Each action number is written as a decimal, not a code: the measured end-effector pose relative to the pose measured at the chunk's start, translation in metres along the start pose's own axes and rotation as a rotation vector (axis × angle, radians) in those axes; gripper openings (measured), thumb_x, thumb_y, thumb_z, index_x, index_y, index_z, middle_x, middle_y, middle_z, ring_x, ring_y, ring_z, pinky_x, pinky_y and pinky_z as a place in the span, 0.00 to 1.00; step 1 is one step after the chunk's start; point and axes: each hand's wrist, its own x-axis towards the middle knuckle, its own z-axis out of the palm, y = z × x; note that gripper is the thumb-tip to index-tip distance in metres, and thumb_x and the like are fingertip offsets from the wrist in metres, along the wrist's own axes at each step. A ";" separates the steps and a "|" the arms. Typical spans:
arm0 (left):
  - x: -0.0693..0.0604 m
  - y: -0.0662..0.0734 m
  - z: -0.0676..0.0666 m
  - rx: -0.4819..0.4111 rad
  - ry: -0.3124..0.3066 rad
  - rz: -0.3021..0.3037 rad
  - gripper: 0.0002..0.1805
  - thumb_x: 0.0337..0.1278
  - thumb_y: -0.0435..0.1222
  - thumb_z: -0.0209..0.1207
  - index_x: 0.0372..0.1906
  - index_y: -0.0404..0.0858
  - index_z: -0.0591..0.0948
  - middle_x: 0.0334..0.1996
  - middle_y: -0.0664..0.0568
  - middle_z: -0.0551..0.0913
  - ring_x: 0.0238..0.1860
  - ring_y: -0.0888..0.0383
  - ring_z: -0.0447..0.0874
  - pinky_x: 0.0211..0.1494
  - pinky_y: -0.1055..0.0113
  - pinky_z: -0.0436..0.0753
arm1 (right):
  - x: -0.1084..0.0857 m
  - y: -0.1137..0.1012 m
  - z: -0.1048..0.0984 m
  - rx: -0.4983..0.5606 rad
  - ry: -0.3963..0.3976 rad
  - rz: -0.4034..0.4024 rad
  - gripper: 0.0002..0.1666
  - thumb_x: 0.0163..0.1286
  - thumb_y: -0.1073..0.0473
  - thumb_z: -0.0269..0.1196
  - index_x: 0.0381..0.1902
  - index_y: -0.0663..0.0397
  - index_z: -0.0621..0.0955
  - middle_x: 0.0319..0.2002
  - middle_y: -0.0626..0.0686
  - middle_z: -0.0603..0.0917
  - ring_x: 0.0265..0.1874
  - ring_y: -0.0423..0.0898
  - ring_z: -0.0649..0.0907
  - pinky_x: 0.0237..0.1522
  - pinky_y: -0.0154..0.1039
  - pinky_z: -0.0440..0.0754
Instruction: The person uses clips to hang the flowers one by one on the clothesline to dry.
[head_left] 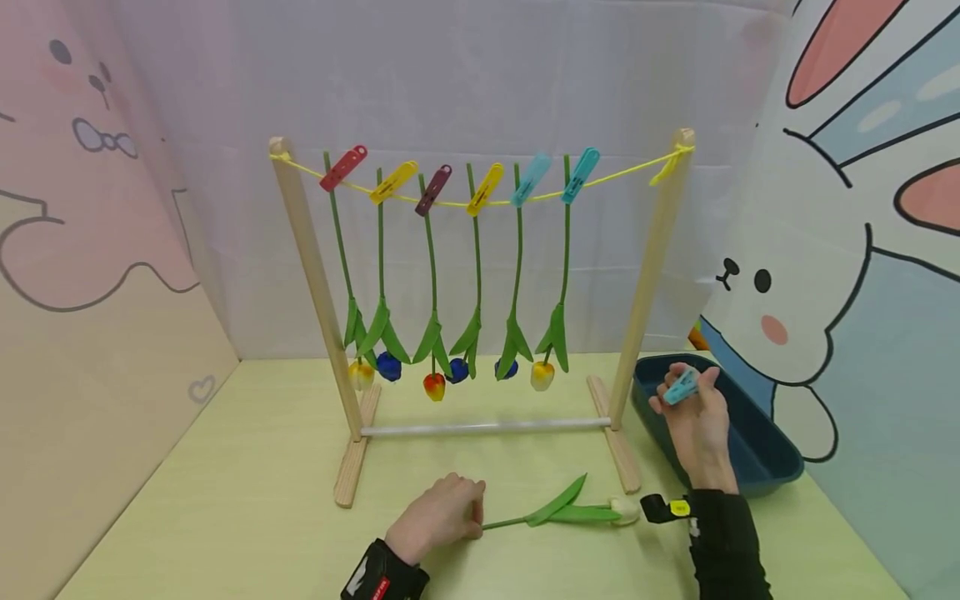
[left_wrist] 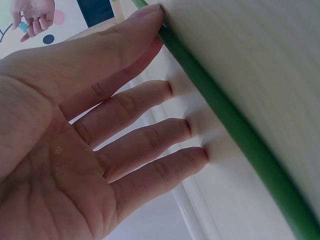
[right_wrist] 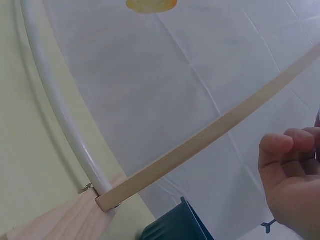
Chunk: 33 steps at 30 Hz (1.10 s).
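My left hand pinches the green stem of a white tulip between thumb and forefinger. The flower lies on the table with its head to the right, and the other fingertips touch the tabletop. A light-blue clothespin is held in my right hand, above the dark teal bin. Upside-down tulips hang from a yellow string, each clipped by its stem: a red clothespin at the left, then yellow, maroon, yellow, and two blue ones, the last clothespin at the right.
The string spans a wooden frame, whose feet rest on the table. A white rod joins the posts near the bottom. The dark teal bin stands right of the frame, beside a wall with a cartoon rabbit.
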 end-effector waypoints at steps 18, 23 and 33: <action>0.001 -0.004 -0.006 0.073 -0.046 0.030 0.09 0.56 0.33 0.70 0.28 0.46 0.80 0.24 0.62 0.78 0.28 0.67 0.70 0.33 0.74 0.70 | -0.002 -0.001 -0.001 -0.094 0.090 -0.019 0.28 0.84 0.48 0.38 0.43 0.55 0.82 0.37 0.48 0.78 0.29 0.44 0.75 0.31 0.34 0.74; 0.001 -0.005 -0.006 0.073 -0.008 0.069 0.07 0.58 0.31 0.68 0.29 0.44 0.82 0.25 0.61 0.80 0.27 0.68 0.70 0.32 0.75 0.71 | -0.002 -0.001 -0.002 -0.103 0.087 -0.025 0.27 0.84 0.47 0.41 0.43 0.55 0.83 0.37 0.48 0.79 0.29 0.43 0.78 0.30 0.34 0.76; -0.001 -0.002 -0.006 0.172 0.125 0.076 0.05 0.61 0.31 0.66 0.31 0.40 0.81 0.24 0.55 0.81 0.25 0.64 0.74 0.28 0.73 0.74 | -0.002 -0.002 -0.002 -0.128 0.112 -0.030 0.26 0.84 0.48 0.41 0.42 0.54 0.83 0.37 0.47 0.79 0.28 0.42 0.79 0.30 0.34 0.78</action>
